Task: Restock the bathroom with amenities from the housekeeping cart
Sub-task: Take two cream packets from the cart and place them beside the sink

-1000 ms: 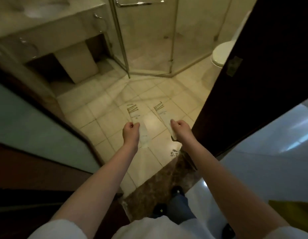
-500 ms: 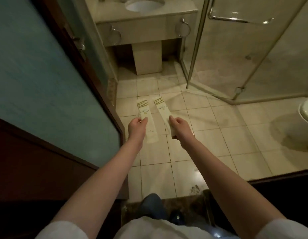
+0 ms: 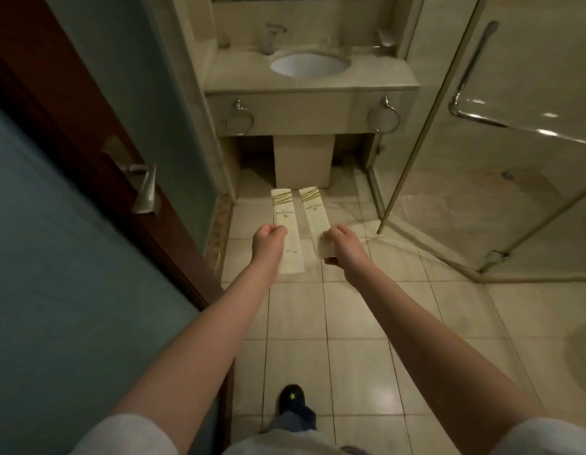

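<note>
I hold two long cream amenity packets with gold stripes at their far ends, out in front of me above the tiled floor. My left hand point(image 3: 268, 242) grips the left packet point(image 3: 285, 221) at its side, about midway along. My right hand point(image 3: 342, 246) pinches the near end of the right packet point(image 3: 313, 210). Both packets point away from me toward the vanity counter point(image 3: 309, 85), which holds a white oval sink point(image 3: 309, 64) straight ahead.
An open wooden door with a metal handle point(image 3: 145, 188) and frosted glass stands close on my left. A glass shower enclosure point(image 3: 502, 152) with a chrome bar fills the right. Two towel rings point(image 3: 239, 121) hang on the vanity front. My dark shoe point(image 3: 292, 397) is on the tiles.
I have stepped through the doorway into the bathroom and turned toward the vanity, which is now nearer and centred. Both hands keep the same hold on the packets.
</note>
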### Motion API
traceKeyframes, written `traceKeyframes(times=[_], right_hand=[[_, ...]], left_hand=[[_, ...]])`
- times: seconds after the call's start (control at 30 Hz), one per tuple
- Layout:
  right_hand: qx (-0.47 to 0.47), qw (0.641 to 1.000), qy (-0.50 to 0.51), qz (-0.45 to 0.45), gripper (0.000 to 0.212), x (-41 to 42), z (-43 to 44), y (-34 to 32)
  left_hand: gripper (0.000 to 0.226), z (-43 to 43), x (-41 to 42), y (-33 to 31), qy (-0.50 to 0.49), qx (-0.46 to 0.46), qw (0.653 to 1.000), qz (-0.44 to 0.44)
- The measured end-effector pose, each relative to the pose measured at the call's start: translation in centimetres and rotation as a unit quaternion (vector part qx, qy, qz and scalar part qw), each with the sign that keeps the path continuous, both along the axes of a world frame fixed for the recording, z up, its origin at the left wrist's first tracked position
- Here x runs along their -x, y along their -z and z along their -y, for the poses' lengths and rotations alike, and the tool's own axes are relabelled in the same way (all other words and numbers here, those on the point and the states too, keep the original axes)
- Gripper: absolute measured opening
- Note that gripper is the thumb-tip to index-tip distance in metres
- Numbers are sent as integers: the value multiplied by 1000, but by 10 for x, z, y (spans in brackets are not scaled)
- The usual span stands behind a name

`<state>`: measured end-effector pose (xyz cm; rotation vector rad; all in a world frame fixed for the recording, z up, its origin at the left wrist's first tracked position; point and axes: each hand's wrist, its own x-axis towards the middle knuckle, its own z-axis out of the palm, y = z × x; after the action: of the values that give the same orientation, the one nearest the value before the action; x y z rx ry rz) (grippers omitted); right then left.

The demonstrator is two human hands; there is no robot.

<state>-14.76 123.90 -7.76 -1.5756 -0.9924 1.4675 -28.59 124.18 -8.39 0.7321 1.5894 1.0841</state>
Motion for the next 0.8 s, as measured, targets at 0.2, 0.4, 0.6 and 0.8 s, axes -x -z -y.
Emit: traceKeyframes(times=[0.2,0.4,0.6,0.8], right_hand=[[8,1000,-2,0,2,-6,-130,-7],[-10,1000,2,9,15,-27,-268,1],[-28,999,7,15,18,-68,-427,-3],[-53,998,11,17,20,-95,-560,-15]], left_hand=[[6,-139,4,-7,23,15,1000,15],[14,-284,-11,0,37,7,999,-5],[11,-443,-44,-15,49,-8,998,-23],[21,-577,-65,-32,43,1,999,-11]])
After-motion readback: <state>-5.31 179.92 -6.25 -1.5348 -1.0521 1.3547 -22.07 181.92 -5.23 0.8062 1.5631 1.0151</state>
